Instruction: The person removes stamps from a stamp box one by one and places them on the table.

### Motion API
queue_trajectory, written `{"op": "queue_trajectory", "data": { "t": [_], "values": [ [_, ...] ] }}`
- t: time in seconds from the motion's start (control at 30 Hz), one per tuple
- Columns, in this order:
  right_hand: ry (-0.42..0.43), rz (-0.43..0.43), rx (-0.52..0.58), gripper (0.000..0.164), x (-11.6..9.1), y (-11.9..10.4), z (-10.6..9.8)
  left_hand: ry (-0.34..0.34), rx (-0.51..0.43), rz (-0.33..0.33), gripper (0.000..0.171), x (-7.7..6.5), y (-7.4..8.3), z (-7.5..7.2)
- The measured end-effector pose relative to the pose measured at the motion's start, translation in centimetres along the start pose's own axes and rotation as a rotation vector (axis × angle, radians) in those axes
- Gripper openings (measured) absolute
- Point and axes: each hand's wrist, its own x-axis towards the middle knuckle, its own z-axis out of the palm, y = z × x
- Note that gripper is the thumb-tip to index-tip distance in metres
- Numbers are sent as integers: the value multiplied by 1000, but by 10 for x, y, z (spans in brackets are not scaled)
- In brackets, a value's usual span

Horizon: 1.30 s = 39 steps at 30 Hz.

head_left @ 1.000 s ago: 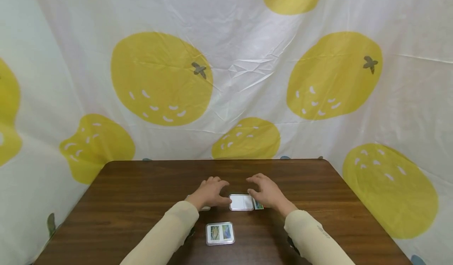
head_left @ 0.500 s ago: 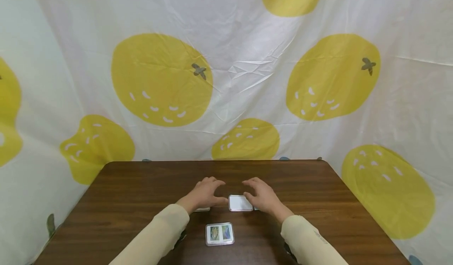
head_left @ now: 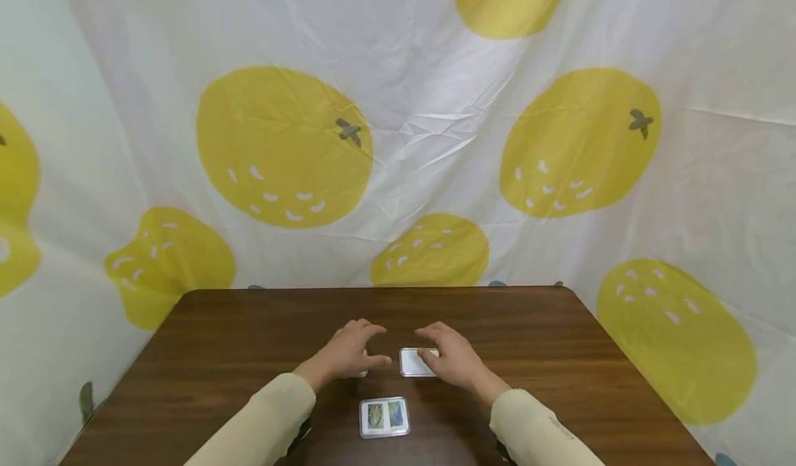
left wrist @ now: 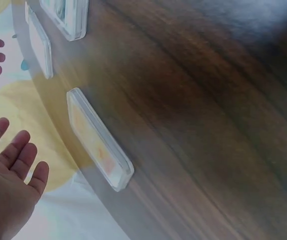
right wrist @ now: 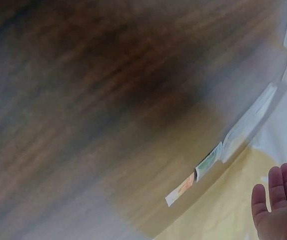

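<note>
My left hand [head_left: 351,348] hovers with fingers spread over a clear case holding an orange-toned picture [left wrist: 98,140]; in the head view it hides most of that case. My right hand [head_left: 457,359] hangs over the right end of a white-backed clear case [head_left: 413,362], thumb overlapping it there. Neither hand holds anything. Close to that case lie a green stamp [right wrist: 208,161] and an orange stamp [right wrist: 180,190], both hidden behind the right hand in the head view. Nearer to me, a clear case with two stamps in it [head_left: 384,417] lies flat.
The dark wooden table [head_left: 249,314] has rounded far corners. Right behind it hangs a white cloth [head_left: 429,106] printed with large yellow fruit.
Both hands have drifted left: the left hand away from the white-backed case, the right hand further over it. The stamp seen beside that case is now covered. The cases have stayed put.
</note>
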Motion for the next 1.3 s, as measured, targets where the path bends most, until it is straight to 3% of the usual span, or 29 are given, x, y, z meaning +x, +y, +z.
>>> {"op": "queue_trajectory", "data": {
  "t": [0.2, 0.53, 0.73, 1.07, 1.3],
  "values": [
    [-33, -13, 19, 33, -7, -5, 4, 19, -41, 22, 60, -12, -2, -1],
    [-111, -111, 27, 35, -14, -15, 10, 17, -119, 41, 60, -27, -3, -1],
    [-199, -104, -29, 39, -21, -19, 13, -5, -128, 63, 60, -41, -2, -2],
    [-248, -129, -40, 44, -30, -25, 12, -5, -137, 84, 58, -68, -9, 6],
    [-288, -103, -43, 57, -37, -27, 12, -29, -138, 74, 62, -82, -9, 9]
  ]
}}
